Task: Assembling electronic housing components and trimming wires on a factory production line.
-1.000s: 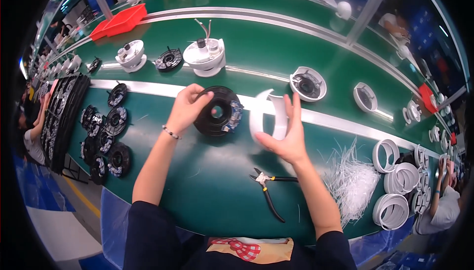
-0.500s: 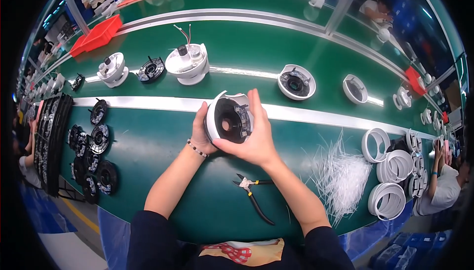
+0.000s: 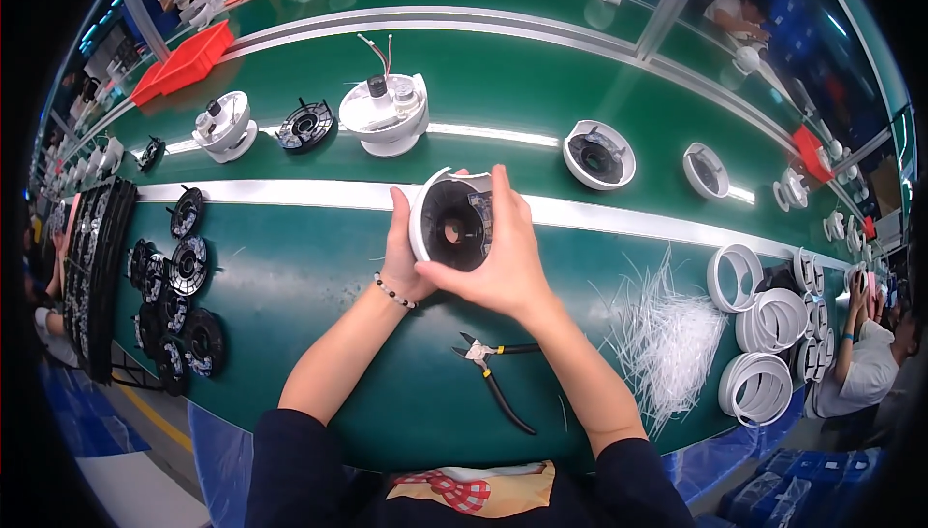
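Between both hands I hold a round white camera housing ring [image 3: 422,228] with a black disc-shaped part and a small circuit board inside it. My left hand [image 3: 401,256] wraps its left side, a beaded bracelet at the wrist. My right hand [image 3: 505,253] grips the right side, thumb across the lower front rim. The housing is tilted with its hollow side toward me; some fingers are hidden behind it. Below, on the green bench, lie diagonal cutters [image 3: 491,373] with black and yellow handles, jaws apart, one handle partly behind my right forearm.
Black round parts [image 3: 188,265] lie in a group at left, beside stacked black trays [image 3: 101,277]. A heap of clear plastic strips [image 3: 667,349] and white rings [image 3: 759,388] are at right. Beyond a metal strip, white housings [image 3: 387,122] stand on a green belt [image 3: 483,74]. Other people sit further off.
The housing in my hands has turned slightly and shifted a little to the right. Parts on the far belt have moved to the right.
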The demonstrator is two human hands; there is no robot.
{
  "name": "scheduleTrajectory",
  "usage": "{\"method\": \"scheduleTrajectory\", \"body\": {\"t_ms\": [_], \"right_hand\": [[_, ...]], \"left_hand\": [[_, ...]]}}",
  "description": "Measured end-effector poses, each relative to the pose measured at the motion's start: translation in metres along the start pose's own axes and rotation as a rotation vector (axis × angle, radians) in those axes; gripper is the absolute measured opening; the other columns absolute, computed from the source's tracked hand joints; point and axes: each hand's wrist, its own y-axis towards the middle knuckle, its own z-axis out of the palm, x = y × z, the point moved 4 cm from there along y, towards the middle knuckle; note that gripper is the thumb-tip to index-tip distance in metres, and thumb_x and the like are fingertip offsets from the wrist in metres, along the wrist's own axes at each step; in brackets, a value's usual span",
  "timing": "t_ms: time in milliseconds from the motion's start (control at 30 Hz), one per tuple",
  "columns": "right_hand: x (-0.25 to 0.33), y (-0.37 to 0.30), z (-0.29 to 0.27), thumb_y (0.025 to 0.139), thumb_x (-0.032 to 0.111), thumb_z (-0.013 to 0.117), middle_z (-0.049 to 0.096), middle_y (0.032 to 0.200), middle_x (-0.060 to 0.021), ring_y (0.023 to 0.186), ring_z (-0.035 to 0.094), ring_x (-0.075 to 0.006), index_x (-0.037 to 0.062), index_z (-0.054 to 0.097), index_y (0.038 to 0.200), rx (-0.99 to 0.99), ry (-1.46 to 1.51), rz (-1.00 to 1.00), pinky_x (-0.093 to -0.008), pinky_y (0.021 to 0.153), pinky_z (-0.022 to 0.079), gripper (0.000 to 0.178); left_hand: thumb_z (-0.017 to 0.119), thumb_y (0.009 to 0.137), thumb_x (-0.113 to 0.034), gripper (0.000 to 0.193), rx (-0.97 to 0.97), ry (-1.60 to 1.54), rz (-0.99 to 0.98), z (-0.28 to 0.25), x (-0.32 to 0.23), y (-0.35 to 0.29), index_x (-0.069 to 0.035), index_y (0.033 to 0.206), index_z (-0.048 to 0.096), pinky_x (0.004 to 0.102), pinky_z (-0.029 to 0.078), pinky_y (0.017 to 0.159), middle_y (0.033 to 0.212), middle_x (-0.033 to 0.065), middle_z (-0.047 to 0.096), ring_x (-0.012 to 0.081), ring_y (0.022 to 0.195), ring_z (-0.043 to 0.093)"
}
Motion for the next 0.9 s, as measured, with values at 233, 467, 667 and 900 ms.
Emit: {"method": "scheduleTrajectory", "body": {"t_ms": [233,467,667,900], "right_hand": [[0.004,0.001,-0.001,0.048,0.037,0.078,0.043,0.114,-0.0239,0.11,0.037,-0.0366,-0.0137,0.019,0.125,-0.001,-0.068,-0.071,-0.0413,0.093,0.032,0.11],[-0.006,-0.006,-0.005,0.046,0.037,0.078,0.04,0.116,-0.0231,0.109,0.038,-0.0379,-0.0076,0.019,0.128,-0.106,-0.005,-0.066,-0.0426,0.092,0.032,0.11],[-0.015,-0.014,-0.021,0.05,0.043,0.074,0.034,0.124,-0.0239,0.112,0.036,-0.0393,-0.0081,0.017,0.129,-0.37,-0.205,-0.112,-0.0448,0.091,0.031,0.109],[-0.056,-0.022,-0.045,0.059,0.048,0.07,0.012,0.135,-0.029,0.125,0.013,-0.0441,-0.0041,0.016,0.131,-0.261,-0.34,-0.053,-0.0531,0.099,0.014,0.104]], "left_hand": [[0.022,0.086,-0.058,0.067,-0.063,0.003,-0.063,-0.005,-0.002,-0.003,-0.004,0.118,0.043,0.0351,0.043,0.088,0.11,0.0115,0.052,0.0219,0.1,0.052],[0.036,0.084,-0.051,0.065,-0.044,0.03,0.004,0.008,0.002,-0.002,-0.002,0.126,0.034,0.0363,0.039,0.092,0.121,0.0142,0.045,0.0244,0.108,0.048],[0.05,0.074,-0.023,0.062,0.187,-0.059,-0.03,0.033,0.022,0.025,-0.005,0.129,0.027,0.0359,0.038,0.092,0.115,0.0131,0.048,0.0242,0.104,0.049],[0.033,0.079,-0.036,0.052,-0.178,0.088,-0.182,-0.007,0.058,0.111,0.003,0.109,0.05,0.039,0.04,0.091,0.108,0.0158,0.055,0.026,0.101,0.053]]}}
